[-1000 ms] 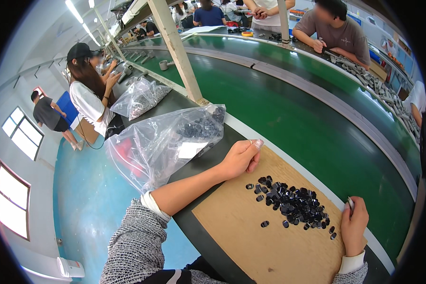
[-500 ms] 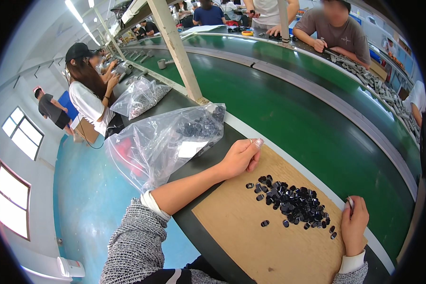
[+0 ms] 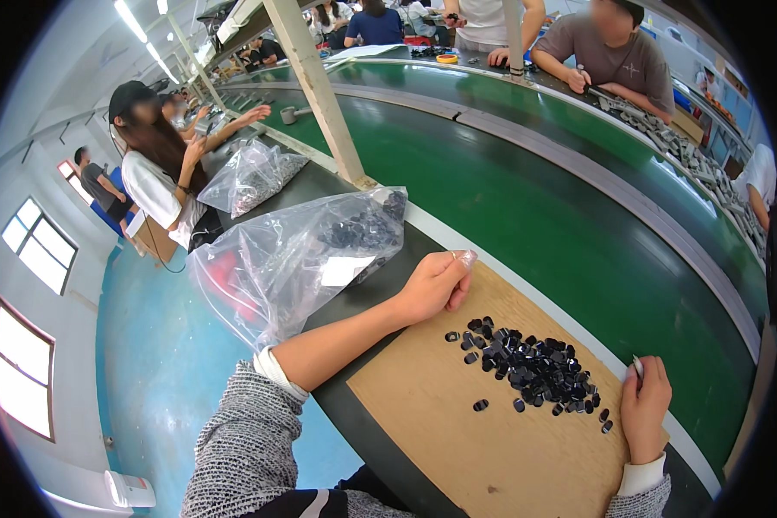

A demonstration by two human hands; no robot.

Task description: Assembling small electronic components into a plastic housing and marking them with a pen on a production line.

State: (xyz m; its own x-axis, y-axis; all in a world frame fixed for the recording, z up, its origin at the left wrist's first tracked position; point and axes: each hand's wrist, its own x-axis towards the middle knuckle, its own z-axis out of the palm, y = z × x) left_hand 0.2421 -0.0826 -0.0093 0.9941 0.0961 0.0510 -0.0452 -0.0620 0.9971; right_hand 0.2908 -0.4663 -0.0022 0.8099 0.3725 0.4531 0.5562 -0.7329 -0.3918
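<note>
My left hand (image 3: 436, 282) is closed, resting at the far left edge of a brown board (image 3: 457, 440). Something clear and shiny covers the tip of its thumb or finger; whatever its palm holds is hidden. At the board's right edge, beside the belt, my right hand (image 3: 646, 404) is closed too. A small, thin, pale pointed thing (image 3: 638, 366) sticks up between its thumb and fingers, its kind unclear. Between the hands lies a loose heap of small black glossy pieces (image 3: 535, 371), several of them scattered around it. Neither hand touches the heap.
Left of the board lies a large clear plastic bag (image 3: 276, 250) of dark parts, with a smaller bag (image 3: 255, 177) beyond. A green conveyor belt (image 3: 527, 233) curves past the far side. A pale post (image 3: 315, 95) rises by the belt. A co-worker (image 3: 160, 164) sits at the left.
The co-worker at the left has raised the head and stretched an arm toward the belt. A person farther back has turned. My hands stay in place; the view has shifted slightly.
</note>
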